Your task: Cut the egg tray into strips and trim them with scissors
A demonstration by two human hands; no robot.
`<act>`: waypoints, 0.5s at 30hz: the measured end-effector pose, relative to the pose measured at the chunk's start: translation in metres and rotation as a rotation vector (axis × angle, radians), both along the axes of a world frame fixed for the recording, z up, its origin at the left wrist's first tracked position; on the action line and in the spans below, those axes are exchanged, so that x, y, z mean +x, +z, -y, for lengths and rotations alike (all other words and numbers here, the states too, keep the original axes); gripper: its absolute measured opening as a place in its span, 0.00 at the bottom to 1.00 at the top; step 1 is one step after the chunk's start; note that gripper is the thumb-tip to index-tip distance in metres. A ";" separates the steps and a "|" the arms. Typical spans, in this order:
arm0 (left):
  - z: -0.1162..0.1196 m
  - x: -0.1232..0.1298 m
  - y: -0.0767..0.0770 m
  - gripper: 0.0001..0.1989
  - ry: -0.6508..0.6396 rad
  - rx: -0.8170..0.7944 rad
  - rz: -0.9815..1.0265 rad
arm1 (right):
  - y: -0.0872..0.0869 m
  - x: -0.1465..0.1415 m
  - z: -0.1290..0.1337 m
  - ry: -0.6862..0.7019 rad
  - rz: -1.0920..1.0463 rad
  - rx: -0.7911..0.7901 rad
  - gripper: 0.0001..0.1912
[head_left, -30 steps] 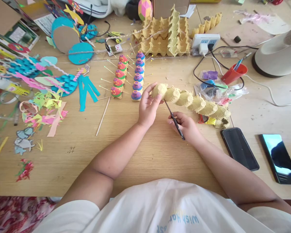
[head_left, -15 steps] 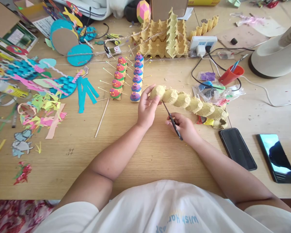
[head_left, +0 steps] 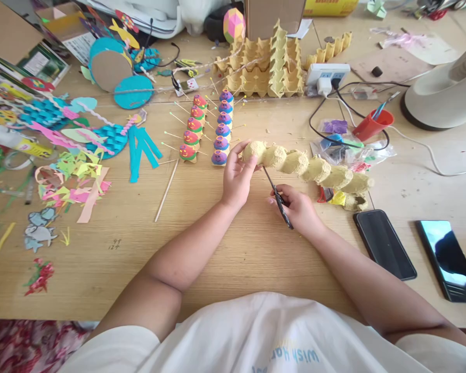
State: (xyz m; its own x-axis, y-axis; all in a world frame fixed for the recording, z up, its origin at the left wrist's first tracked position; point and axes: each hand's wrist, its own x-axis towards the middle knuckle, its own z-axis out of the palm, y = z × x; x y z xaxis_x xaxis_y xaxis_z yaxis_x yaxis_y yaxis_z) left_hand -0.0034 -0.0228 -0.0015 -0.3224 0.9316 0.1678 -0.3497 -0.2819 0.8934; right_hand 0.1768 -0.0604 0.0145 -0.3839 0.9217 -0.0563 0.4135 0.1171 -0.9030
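Observation:
My left hand [head_left: 237, 176] grips the left end of a yellowish egg carton strip [head_left: 295, 163], whose row of rounded cups runs off to the right, above the table. Black scissors [head_left: 280, 203] are in my right hand [head_left: 297, 207], their blades pointing up toward the strip's lower edge by its left-end cups. Whether the blades touch the cardboard I cannot tell. Below the strip's right end lies a loose carton cup [head_left: 356, 202]. Two painted carton caterpillars, one red and green [head_left: 192, 124] and one purple and blue [head_left: 223, 127], stand beyond my left hand.
Egg trays [head_left: 252, 80] lie at the back, beside a power strip [head_left: 328, 72] with cables. A red cup [head_left: 373, 124] and two phones, one black [head_left: 384, 243] and one shiny [head_left: 448, 261], are on the right. Paper scraps [head_left: 68, 178] and a thin stick [head_left: 166, 191] lie left.
The whole view has shifted slightly, with things on the table lower and a little to the right. Both hands keep their grips; the strip's right end sits slightly farther right.

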 end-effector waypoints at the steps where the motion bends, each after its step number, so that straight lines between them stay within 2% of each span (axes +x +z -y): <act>1: 0.000 0.000 0.000 0.25 0.001 -0.005 0.011 | 0.002 0.001 0.000 0.012 -0.014 -0.018 0.23; 6: -0.001 0.000 0.001 0.22 0.001 -0.055 0.085 | 0.010 0.004 0.001 0.078 -0.065 -0.084 0.22; 10: -0.002 0.000 0.003 0.20 0.011 -0.071 0.123 | 0.007 0.006 0.005 0.108 -0.032 0.030 0.19; 15: -0.002 0.000 0.002 0.24 0.014 -0.073 0.089 | -0.004 0.005 0.005 -0.049 -0.248 0.074 0.25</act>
